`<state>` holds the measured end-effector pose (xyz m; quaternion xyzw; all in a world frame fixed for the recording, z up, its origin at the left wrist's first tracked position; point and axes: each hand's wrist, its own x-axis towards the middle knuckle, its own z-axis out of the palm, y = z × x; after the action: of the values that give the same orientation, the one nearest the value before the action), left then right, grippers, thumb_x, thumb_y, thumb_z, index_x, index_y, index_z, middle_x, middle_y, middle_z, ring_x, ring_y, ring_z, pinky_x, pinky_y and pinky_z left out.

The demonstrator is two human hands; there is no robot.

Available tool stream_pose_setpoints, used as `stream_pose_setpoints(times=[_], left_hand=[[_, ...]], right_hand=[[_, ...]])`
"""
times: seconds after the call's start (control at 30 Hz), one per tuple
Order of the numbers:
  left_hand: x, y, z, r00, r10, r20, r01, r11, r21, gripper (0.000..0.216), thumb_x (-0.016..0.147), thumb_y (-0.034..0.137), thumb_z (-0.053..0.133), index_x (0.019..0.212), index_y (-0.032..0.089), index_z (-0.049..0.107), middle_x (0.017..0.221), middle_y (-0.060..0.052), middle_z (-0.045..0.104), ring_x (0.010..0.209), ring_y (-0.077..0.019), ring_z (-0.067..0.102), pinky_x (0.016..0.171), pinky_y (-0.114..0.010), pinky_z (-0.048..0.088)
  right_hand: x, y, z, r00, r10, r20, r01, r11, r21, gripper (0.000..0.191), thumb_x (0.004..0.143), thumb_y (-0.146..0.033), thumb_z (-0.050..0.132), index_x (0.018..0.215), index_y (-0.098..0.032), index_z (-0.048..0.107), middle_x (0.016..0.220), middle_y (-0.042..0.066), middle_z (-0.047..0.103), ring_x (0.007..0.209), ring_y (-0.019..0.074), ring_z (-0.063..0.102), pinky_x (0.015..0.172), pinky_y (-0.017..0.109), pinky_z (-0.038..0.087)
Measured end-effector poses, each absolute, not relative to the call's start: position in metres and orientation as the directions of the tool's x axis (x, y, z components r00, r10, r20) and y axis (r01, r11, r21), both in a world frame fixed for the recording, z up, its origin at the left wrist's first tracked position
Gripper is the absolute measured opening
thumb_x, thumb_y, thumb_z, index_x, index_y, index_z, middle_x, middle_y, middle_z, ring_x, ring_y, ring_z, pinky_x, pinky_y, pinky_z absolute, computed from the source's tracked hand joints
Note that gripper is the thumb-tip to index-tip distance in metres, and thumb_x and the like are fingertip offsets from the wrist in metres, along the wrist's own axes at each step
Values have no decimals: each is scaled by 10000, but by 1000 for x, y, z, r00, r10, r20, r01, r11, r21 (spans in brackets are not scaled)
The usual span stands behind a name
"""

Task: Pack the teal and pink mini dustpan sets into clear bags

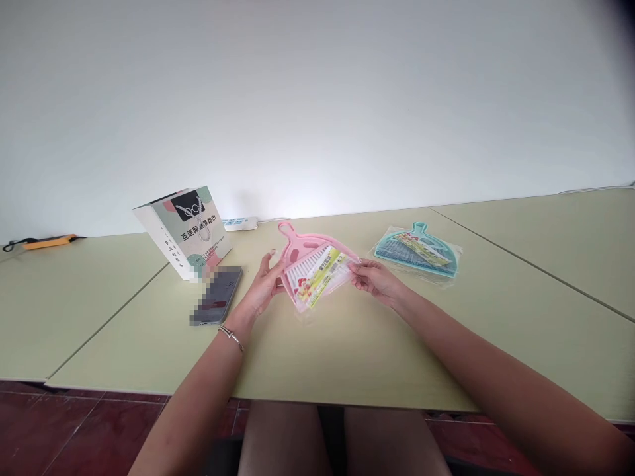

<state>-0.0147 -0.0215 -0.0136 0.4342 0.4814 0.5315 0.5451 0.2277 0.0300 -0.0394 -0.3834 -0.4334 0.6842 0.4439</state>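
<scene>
A pink mini dustpan and brush set in a clear plastic bag is held up over the green table. My left hand grips its left edge, thumb in front and fingers behind. The bag's right edge is pinched by my right hand. A second set, teal, lies flat in its bag on the table just right of my right hand.
A printed cardboard box stands at the left, with a phone lying flat beside it. A white power strip sits by the wall. An orange tool lies at the far left. Table seams run diagonally on both sides.
</scene>
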Motion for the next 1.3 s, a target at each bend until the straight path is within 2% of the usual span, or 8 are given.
stream_pose_setpoints(times=[0.3, 0.5, 0.63, 0.87, 0.93, 1.07, 1.2, 1.3], left_hand=[[9, -16, -29, -409, 910, 70, -156, -146, 977, 403, 676, 491, 698, 840, 222, 448, 755, 29, 641, 681, -125, 631, 620, -240, 500], [10, -19, -27, 35, 994, 107, -33, -106, 994, 384, 679, 531, 677, 697, 163, 568, 746, 6, 591, 754, -129, 594, 748, -300, 527], [5, -19, -29, 48, 898, 437, 226, -436, 871, 367, 782, 517, 581, 672, 167, 597, 728, -12, 597, 740, -137, 575, 758, -293, 492], [-2, -22, -30, 151, 793, 590, 551, -563, 616, 365, 926, 398, 386, 741, 173, 606, 714, -27, 622, 704, -144, 589, 696, -262, 446], [-3, -22, -31, 236, 800, 551, 569, -574, 589, 362, 928, 395, 384, 754, 171, 609, 732, -30, 627, 704, -144, 584, 692, -262, 444], [-1, -18, -37, 293, 807, 513, 559, -580, 593, 368, 909, 426, 419, 749, 179, 640, 819, -55, 612, 788, -161, 588, 767, -297, 468], [-5, -12, -38, 73, 805, 588, 524, -533, 664, 341, 805, 510, 560, 768, 204, 704, 1305, -100, 454, 1249, -247, 443, 1032, -380, 375], [-10, -12, -34, 126, 805, 580, 509, -554, 658, 297, 795, 479, 589, 778, 220, 735, 1363, -75, 436, 1330, -247, 354, 1102, -381, 294]], right_hand=[[192, 2, -38, -415, 849, -327, -337, -477, -812, 115, 858, -236, 563, 851, -161, 650, 740, 39, 712, 622, 108, 662, 597, 207, 555], [186, -3, -32, -331, 859, -389, -474, -508, -719, 238, 853, -20, 416, 876, -153, 613, 723, 55, 722, 652, 112, 693, 655, 208, 575], [197, 8, -32, -343, 883, -321, -555, -466, -689, 308, 786, 35, 419, 961, -151, 591, 772, 47, 730, 670, 130, 699, 633, 229, 581], [205, 12, -30, -333, 900, -282, -672, -436, -598, 506, 919, -502, 249, 1010, -150, 600, 794, 95, 719, 688, 199, 694, 550, 304, 564], [204, 13, -32, -332, 893, -303, -644, -449, -619, 489, 883, -562, 351, 1010, -159, 597, 805, 89, 717, 693, 203, 690, 568, 313, 564], [203, 20, -42, -285, 922, -263, -614, -386, -689, 112, 814, -159, 570, 916, -191, 605, 767, 14, 713, 674, 146, 675, 651, 269, 558], [204, 26, -52, -245, 954, -174, -649, -295, -701, 176, 761, -78, 599, 866, -219, 605, 804, -18, 722, 738, 151, 682, 751, 310, 560], [206, 27, -54, -272, 947, -171, -618, -308, -723, 182, 755, -97, 607, 889, -221, 614, 840, -9, 729, 774, 168, 688, 789, 342, 560]])
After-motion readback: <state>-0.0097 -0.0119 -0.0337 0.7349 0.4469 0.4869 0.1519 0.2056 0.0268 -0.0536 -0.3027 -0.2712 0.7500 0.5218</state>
